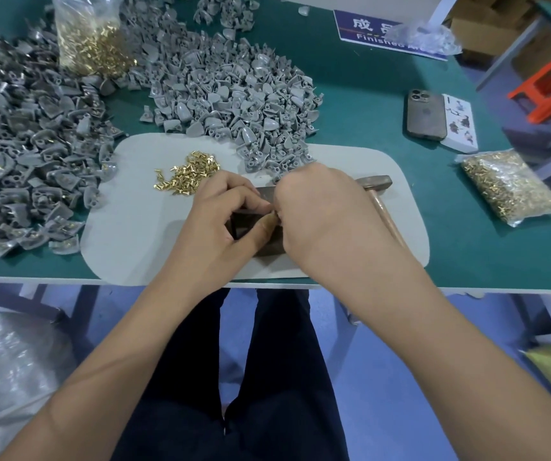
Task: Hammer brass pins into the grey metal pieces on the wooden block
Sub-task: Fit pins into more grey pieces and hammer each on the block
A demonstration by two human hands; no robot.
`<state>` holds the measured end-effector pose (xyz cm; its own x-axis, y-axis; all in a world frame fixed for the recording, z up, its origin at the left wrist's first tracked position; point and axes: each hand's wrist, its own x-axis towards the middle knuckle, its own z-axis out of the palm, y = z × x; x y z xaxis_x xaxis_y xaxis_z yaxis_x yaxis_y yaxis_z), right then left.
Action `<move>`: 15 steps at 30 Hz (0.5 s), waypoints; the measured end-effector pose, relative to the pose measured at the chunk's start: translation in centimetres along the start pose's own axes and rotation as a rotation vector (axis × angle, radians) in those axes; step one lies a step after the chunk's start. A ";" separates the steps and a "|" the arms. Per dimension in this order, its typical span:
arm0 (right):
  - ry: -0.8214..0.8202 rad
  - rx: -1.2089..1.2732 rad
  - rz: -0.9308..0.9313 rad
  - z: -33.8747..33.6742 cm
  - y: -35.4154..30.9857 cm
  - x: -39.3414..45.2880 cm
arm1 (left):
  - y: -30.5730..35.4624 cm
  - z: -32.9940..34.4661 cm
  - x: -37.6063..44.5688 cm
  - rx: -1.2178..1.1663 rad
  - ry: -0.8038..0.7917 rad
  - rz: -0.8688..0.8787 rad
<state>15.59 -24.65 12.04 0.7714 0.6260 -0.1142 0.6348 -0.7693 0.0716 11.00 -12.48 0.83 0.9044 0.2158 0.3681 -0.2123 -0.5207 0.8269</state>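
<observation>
Over the dark wooden block (246, 227) on the grey mat (134, 221), both my hands meet fingertip to fingertip. My left hand (224, 214) has thumb and forefinger pinched together on a small piece that is almost wholly hidden, seemingly a grey metal piece. My right hand (320, 217) is curled with its back to the camera, and its fingertips are hidden. The hammer (376, 183) lies on the mat just right of my right hand, with nobody holding it. A loose heap of brass pins (189, 174) sits on the mat to the upper left of my hands.
A large pile of grey metal pieces (234, 94) spreads behind the mat, and another pile (18, 151) with brass showing lies left. Bags of pins stand at back left (91, 41) and right (510, 189). A phone (425, 114) and a small box (461, 124) lie right.
</observation>
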 end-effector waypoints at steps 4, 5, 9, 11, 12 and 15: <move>-0.013 0.133 0.055 1.0 1.5 0.1 | 0.0 0.2 0.0 0.006 0.011 -0.026; -0.020 0.174 0.065 1.1 1.7 0.0 | 0.0 0.2 0.0 0.010 0.010 -0.023; 0.013 0.200 0.081 1.4 1.7 -0.5 | -0.2 0.3 -0.1 0.022 0.011 0.008; 0.053 0.148 0.071 1.4 0.9 -0.8 | -0.3 0.3 -0.1 0.017 0.013 0.020; 0.071 0.123 0.066 1.4 0.4 -0.9 | -0.3 0.3 -0.1 0.011 0.014 0.022; 0.070 0.089 0.063 1.3 -0.2 -0.9 | -0.3 0.3 0.0 -0.001 0.016 0.016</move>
<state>14.71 -25.18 10.81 0.8127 0.5812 -0.0424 0.5813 -0.8136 -0.0117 11.19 -12.62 0.46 0.8951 0.2205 0.3875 -0.2266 -0.5235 0.8213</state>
